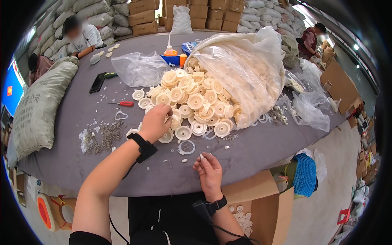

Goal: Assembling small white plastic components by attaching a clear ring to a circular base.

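Observation:
A large heap of cream round plastic parts [196, 100], flanged like small wheels, spills from a clear plastic sack [241, 61] onto the table. My left hand [155, 122] is at the heap's near left side, its fingers curled against a cream round plastic part [176, 118] that they partly hide. Close to the table's front edge, my right hand [209, 173] is palm up, pinching a small white plastic piece [201, 156] between thumb and fingers. Between the hands lies a translucent ring [187, 147]. Another small white piece [184, 160] rests beside my right hand.
Small metal springs [108, 132] lie in a pile on the left, with a red-handled screwdriver [122, 103] and a phone [97, 83] beyond. A stuffed woven sack [45, 102] stands at the left edge. Below the table, an open cardboard box [261, 204] holds white round parts.

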A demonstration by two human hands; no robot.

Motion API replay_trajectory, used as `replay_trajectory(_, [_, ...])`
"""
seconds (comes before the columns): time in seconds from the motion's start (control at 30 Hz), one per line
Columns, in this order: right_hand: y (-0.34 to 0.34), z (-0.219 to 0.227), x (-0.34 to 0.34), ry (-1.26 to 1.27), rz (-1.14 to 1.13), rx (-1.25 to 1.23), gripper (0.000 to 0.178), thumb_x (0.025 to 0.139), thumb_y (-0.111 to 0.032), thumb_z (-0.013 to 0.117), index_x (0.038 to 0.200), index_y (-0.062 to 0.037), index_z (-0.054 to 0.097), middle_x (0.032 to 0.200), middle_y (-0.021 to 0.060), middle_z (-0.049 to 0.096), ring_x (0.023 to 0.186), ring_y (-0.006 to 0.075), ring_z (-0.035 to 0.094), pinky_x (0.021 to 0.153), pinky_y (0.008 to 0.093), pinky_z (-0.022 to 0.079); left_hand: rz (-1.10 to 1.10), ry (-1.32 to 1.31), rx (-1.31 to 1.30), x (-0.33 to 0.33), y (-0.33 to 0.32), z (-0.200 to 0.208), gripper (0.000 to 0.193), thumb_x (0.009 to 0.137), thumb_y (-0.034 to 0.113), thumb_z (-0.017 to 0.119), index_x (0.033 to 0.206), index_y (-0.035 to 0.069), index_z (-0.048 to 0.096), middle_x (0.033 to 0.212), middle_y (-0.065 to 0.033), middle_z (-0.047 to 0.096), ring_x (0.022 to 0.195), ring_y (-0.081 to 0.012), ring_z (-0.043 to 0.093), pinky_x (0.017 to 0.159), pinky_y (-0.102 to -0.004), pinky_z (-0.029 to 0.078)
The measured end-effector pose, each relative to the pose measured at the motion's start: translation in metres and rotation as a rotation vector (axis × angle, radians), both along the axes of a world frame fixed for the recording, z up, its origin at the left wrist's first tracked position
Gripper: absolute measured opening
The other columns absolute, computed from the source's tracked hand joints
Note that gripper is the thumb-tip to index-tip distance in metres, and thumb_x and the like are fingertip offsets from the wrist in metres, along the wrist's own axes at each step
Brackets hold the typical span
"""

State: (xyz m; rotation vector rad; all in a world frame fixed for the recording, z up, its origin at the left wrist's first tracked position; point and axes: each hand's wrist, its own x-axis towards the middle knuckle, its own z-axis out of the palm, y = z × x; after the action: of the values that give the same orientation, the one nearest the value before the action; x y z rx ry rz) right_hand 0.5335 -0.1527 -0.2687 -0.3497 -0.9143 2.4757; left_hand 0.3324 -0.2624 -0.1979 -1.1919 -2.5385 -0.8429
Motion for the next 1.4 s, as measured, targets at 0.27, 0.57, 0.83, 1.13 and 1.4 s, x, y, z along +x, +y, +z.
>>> replay_trajectory(0.27, [-0.028,0.037,0.003,0.084,0.035,0.284,0.018,0.087,0.001,0.054,0.104,0.0056,0.057,0.092,0.0154,0.065,0.081,0.0213,0.065,0.074,0.034,0.054,-0.124,-0.777,0.43,0.093,-0.03,0.015,0.017,0.076,0.006,0.069,0.08,0.003,0.053,0.093,-0.0049,0.063,0.075,-0.0063,0.052,0.067,-0.0236,0.044])
replay_trajectory(0.57, [-0.051,0.046,0.016,0.042,0.015,0.431,0.017,0.087,0.003,0.056,0.103,0.0071,0.058,0.094,0.0131,0.064,0.082,0.0166,0.064,0.076,0.0278,0.052,-0.19,-0.875,0.623,0.133,-0.061,0.021,0.019,0.076,0.003,0.07,0.078,0.003,0.051,0.098,-0.0099,0.062,0.083,-0.0086,0.057,0.074,-0.0239,0.048])
replay_trajectory(0.83, [-0.057,0.05,0.016,-0.076,-0.111,0.729,0.042,0.078,-0.001,0.067,0.115,0.0021,0.047,0.105,0.0083,0.058,0.095,0.0138,0.057,0.082,0.0259,0.047,-0.222,-0.902,0.689,0.143,-0.077,0.021,0.017,0.076,0.0,0.069,0.081,0.001,0.052,0.099,-0.0104,0.06,0.085,-0.0103,0.058,0.075,-0.0252,0.049])
replay_trajectory(1.13, [-0.057,0.04,0.022,0.034,0.125,0.401,0.03,0.081,0.002,0.062,0.109,0.0025,0.05,0.101,0.0071,0.059,0.089,0.0105,0.058,0.079,0.023,0.047,-0.226,-1.16,0.793,0.153,-0.082,0.025,0.016,0.076,-0.003,0.067,0.082,-0.001,0.052,0.097,-0.0089,0.059,0.087,-0.0119,0.058,0.076,-0.025,0.05])
replay_trajectory(1.4, [-0.039,0.038,0.018,-0.067,-0.007,0.224,0.021,0.084,-0.004,0.06,0.102,0.0036,0.055,0.097,0.01,0.063,0.083,0.0126,0.061,0.073,0.0265,0.051,-0.223,-0.921,0.448,0.116,-0.082,0.015,0.01,0.084,0.008,0.062,0.09,0.001,0.062,0.098,-0.0041,0.062,0.085,-0.0096,0.059,0.073,-0.0243,0.047])
